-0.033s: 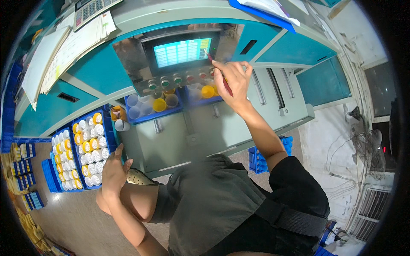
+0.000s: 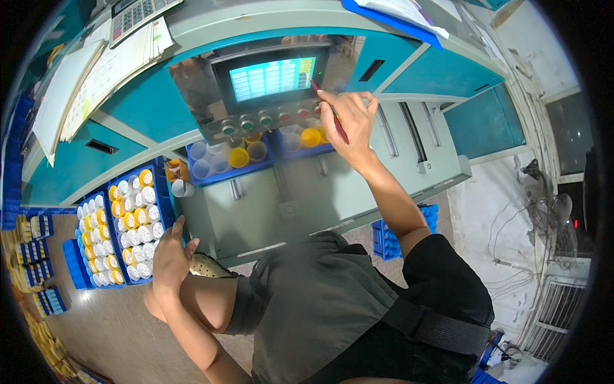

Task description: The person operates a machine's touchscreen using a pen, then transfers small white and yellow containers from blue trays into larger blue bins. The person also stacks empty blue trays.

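My right hand (image 2: 352, 125) grips a slim dark red pen (image 2: 342, 132), its tip at the right part of a lit touch screen (image 2: 268, 80) on the machine's front. Whether the tip touches the screen I cannot tell. Below the screen runs a row of green and red push buttons (image 2: 265, 120). Lower left, my left hand (image 2: 171, 253) hangs over my knee with its fingers stretched out, holding nothing. Beside its fingertips stands a blue crate (image 2: 169, 203) packed with white and yellow cylinders (image 2: 131, 219).
Under the panel, a blue tray (image 2: 220, 180) of clear and yellow cups stands on the pale machine bed (image 2: 256, 214). Papers (image 2: 118, 83) and a calculator (image 2: 137, 18) lie upper left. A blue crate (image 2: 385, 243) sits beyond the bed's front edge; a fan (image 2: 555, 214) is at right.
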A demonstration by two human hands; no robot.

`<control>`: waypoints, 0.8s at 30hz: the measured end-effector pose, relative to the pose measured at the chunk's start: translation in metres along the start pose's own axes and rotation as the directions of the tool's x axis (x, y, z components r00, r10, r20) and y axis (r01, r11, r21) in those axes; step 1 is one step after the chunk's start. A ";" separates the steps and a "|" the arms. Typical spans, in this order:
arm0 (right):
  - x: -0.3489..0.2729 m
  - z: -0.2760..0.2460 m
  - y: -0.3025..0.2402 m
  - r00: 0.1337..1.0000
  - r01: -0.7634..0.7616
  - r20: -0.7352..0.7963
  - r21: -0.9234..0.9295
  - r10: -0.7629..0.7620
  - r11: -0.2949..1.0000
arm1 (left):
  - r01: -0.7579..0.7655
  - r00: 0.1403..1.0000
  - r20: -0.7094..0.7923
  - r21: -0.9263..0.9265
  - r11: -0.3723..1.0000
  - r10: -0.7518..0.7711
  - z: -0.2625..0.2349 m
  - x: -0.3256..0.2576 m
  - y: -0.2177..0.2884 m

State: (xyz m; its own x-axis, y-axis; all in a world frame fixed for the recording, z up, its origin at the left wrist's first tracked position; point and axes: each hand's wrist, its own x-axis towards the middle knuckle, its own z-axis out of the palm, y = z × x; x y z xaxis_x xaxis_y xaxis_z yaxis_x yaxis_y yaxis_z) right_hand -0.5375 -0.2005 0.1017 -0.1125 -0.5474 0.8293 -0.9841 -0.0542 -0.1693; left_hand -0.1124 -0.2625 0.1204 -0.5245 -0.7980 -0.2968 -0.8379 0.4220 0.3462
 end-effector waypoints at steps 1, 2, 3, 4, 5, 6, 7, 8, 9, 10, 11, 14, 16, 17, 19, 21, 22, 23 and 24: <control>0.000 0.000 0.002 1.000 0.002 -0.008 -0.008 -0.002 1.000 | 0.004 1.000 0.005 -0.003 1.000 -0.004 0.000 0.001 0.000; 0.000 0.001 0.003 1.000 -0.005 -0.002 -0.013 0.005 1.000 | 0.008 1.000 0.009 -0.006 1.000 -0.008 0.000 0.001 0.000; 0.000 0.001 0.003 1.000 0.005 -0.019 -0.021 -0.005 1.000 | 0.009 1.000 0.009 0.001 1.000 -0.009 0.000 0.002 -0.001; 0.001 0.001 0.002 1.000 0.006 -0.021 -0.025 -0.006 1.000 | 0.011 1.000 0.008 0.007 1.000 -0.011 0.000 0.002 -0.001; 0.002 0.001 0.000 1.000 -0.001 -0.021 -0.023 0.000 1.000 | 0.013 1.000 0.006 0.014 1.000 -0.013 0.001 0.002 -0.002; 0.004 0.001 -0.002 1.000 0.004 -0.021 -0.008 -0.004 1.000 | 0.012 1.000 0.006 0.014 1.000 -0.012 0.001 0.002 -0.002; 0.006 0.001 -0.004 1.000 0.001 -0.020 0.013 -0.001 1.000 | 0.011 1.000 0.005 0.015 1.000 -0.011 0.001 0.002 -0.003; 0.008 0.001 -0.006 1.000 -0.002 -0.018 0.034 0.003 0.999 | 0.015 1.000 0.006 0.013 1.000 -0.015 0.001 0.002 -0.003; 0.011 0.002 -0.008 0.999 0.019 -0.028 0.044 -0.018 0.999 | 0.007 1.000 0.005 0.009 1.000 -0.008 0.001 0.002 -0.004; 0.014 0.002 -0.010 0.999 0.041 -0.038 0.052 -0.039 0.998 | 0.005 1.000 0.005 0.003 1.000 -0.005 0.001 0.002 -0.003; 0.017 0.004 -0.012 0.998 0.046 -0.034 0.067 -0.044 0.997 | 0.003 1.000 0.005 -0.003 1.000 -0.003 0.001 0.002 -0.003; 0.024 0.008 -0.016 0.996 0.081 -0.030 0.079 -0.079 0.994 | 0.026 1.000 0.004 -0.007 1.000 -0.026 0.000 0.002 0.000; 0.027 0.009 -0.018 0.994 0.102 -0.043 0.069 -0.100 0.992 | 0.049 0.999 0.010 -0.005 0.999 -0.049 -0.001 0.001 0.002; 0.027 0.010 -0.018 0.993 0.113 -0.050 0.064 -0.110 0.992 | 0.067 0.998 0.016 -0.003 0.998 -0.067 -0.002 0.001 0.002; 0.028 0.010 -0.018 0.994 0.097 -0.054 0.064 -0.093 0.993 | 0.065 0.998 0.018 -0.002 0.998 -0.065 -0.003 0.000 0.003; 0.029 0.011 -0.019 0.995 0.090 -0.056 0.060 -0.087 0.994 | 0.063 0.998 0.017 0.002 0.998 -0.063 -0.003 0.000 0.003; 0.029 0.011 -0.019 0.994 0.092 -0.056 0.056 -0.089 0.994 | 0.061 0.998 0.016 0.005 0.998 -0.061 -0.003 0.000 0.002; 0.030 0.012 -0.018 0.993 0.100 -0.067 0.060 -0.096 0.993 | 0.068 0.997 0.019 0.007 0.998 -0.069 -0.003 0.000 0.002; 0.030 0.012 -0.018 0.994 0.098 -0.060 0.042 -0.096 0.994 | 0.060 0.998 0.016 0.008 0.998 -0.060 -0.003 0.000 0.001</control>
State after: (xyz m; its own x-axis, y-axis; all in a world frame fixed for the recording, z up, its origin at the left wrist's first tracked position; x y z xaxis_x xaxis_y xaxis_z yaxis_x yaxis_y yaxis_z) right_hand -0.5210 -0.2264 0.1234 -0.0259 -0.4884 0.8722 -0.9838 -0.1426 -0.1090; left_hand -0.1133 -0.2632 0.1232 -0.4756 -0.8148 -0.3314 -0.8690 0.3768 0.3208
